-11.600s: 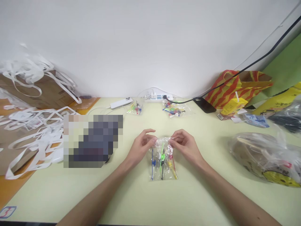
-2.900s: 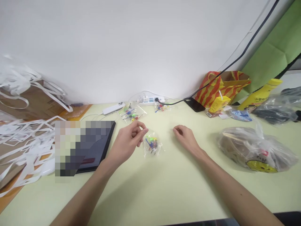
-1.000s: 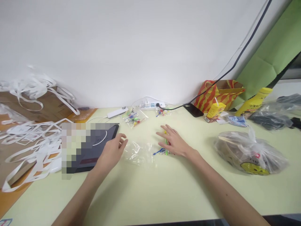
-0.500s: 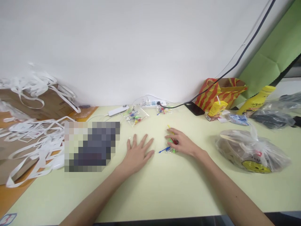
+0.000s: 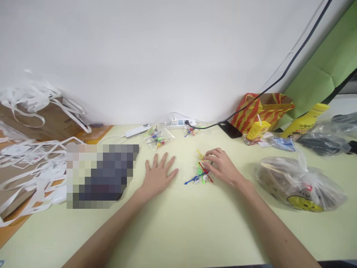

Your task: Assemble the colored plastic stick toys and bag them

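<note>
Resting flat on the pale worktop, the left hand lies palm down with fingers spread apart, gripping nothing, just right of a dark tablet. Beside it, a loose cluster of small coloured plastic picks lies mid-worktop, and the right hand curls over them, fingertips touching; whether its grip pinches one cannot be told. Bare worktop stretches toward the near edge.

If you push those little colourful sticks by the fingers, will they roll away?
The colourful sticks look thin and plastic, so they are probably very light and would scatter at a nudge from the right hand. Their small round ends may stop them rolling far. On the smooth table they would likely slide easily.
</note>
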Action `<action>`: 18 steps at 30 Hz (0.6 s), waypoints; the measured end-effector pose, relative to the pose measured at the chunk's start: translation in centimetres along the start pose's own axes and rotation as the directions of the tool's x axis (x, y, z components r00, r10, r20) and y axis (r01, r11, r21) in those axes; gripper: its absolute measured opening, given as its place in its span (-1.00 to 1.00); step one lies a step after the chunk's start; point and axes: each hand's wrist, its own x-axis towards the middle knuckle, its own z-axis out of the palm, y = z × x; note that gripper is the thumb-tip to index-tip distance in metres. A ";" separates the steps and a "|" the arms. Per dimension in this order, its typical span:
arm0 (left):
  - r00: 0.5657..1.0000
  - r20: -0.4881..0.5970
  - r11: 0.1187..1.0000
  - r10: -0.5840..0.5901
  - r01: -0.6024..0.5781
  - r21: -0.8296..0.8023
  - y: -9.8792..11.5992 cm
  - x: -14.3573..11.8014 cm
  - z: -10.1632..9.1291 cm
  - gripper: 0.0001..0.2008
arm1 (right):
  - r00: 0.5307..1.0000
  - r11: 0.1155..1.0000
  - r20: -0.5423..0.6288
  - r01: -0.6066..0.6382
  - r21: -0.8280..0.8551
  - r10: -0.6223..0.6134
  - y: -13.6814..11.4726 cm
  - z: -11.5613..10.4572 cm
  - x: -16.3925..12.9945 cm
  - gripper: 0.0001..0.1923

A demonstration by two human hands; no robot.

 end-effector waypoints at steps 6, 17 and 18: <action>0.991 -0.024 0.991 -0.132 0.132 0.016 -0.2 1.6 0.6 -0.36 | 0.996 0.999 0.075 0.048 0.024 -0.050 -1.6 -0.2 0.0 -0.69; 0.931 -0.326 0.986 0.165 -0.167 0.022 1.5 0.3 -1.3 -0.49 | 0.997 0.998 0.063 -0.041 0.043 0.038 -1.4 1.4 0.3 -0.55; 0.916 -0.303 0.962 0.261 -0.271 0.010 1.9 0.0 -1.5 -0.48 | 0.995 0.998 0.080 -0.057 0.020 0.056 -0.9 1.6 0.4 -0.53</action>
